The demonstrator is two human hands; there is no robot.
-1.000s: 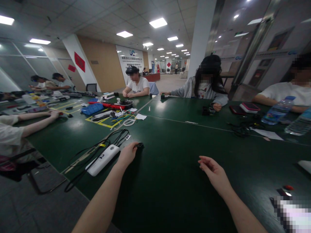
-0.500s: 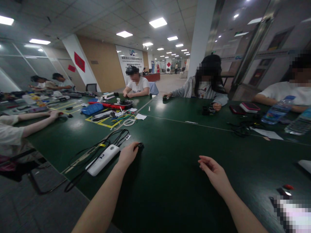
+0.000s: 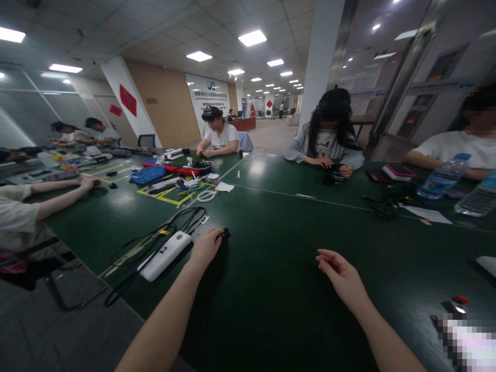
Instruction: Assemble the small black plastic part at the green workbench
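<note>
My left hand (image 3: 207,246) rests on the green table (image 3: 271,289), its fingers closed at a small black object (image 3: 225,234). The fingers cover part of that object, so its kind does not show. Just left of this hand lies a white box-shaped device (image 3: 165,257) marked with a 2, black cables (image 3: 182,219) running over and behind it. My right hand (image 3: 339,274) hovers or rests over the table on the right, fingers loosely bent and thumb apart, holding nothing.
A blue basket (image 3: 147,174), a coil of white cable (image 3: 206,196) and loose wires lie farther off. Water bottles (image 3: 444,175) and black cables (image 3: 387,205) stand at the right. Across the table, a person in a striped jacket (image 3: 298,144) handles a black item (image 3: 332,174).
My left hand has shifted very slightly, still at the small black object. My right hand stays put. The person opposite has brought an outstretched hand back to the black item.
</note>
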